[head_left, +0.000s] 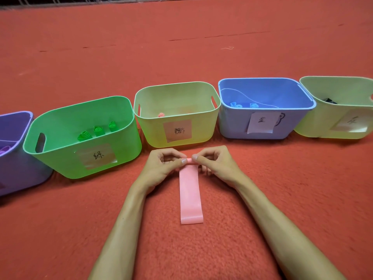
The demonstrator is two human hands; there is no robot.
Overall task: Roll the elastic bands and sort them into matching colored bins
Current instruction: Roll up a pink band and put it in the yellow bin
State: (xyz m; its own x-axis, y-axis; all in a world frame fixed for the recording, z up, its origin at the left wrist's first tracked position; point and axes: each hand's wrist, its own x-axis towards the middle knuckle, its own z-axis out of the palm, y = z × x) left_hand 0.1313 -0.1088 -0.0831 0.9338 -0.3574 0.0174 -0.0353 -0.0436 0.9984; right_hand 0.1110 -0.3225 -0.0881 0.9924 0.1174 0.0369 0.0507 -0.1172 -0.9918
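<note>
The pink elastic band (190,195) lies flat on the red carpet (282,188), running from near to far, its near end free and its far end turned over into a small tight roll. The left hand (161,166) and the right hand (216,164) each pinch one side of that roll between thumb and curled fingers, thumbnails nearly meeting over the middle. Holding both edges probably lets the roll travel straight down the strip, and the carpet under the flat length helps keep it from sliding. Just beyond the hands stands the pale yellow bin (153,134) with a pink label (177,130) handwritten 粉 (pink); one pink roll (161,115) is already inside, so this is likely where the band goes. To its left, the green bin (60,154) carries a label reading 绿 (green) and holds three green rolls (99,131). Further left a purple bin (16,168) is cut off by the frame edge. To the right, the blue bin (232,122) has a white note (261,122) marked 蓝 (blue) and two blue rolls (244,105). At far right, another pale bin (314,126) holds something dark (330,101); its label is too faint to read.
</note>
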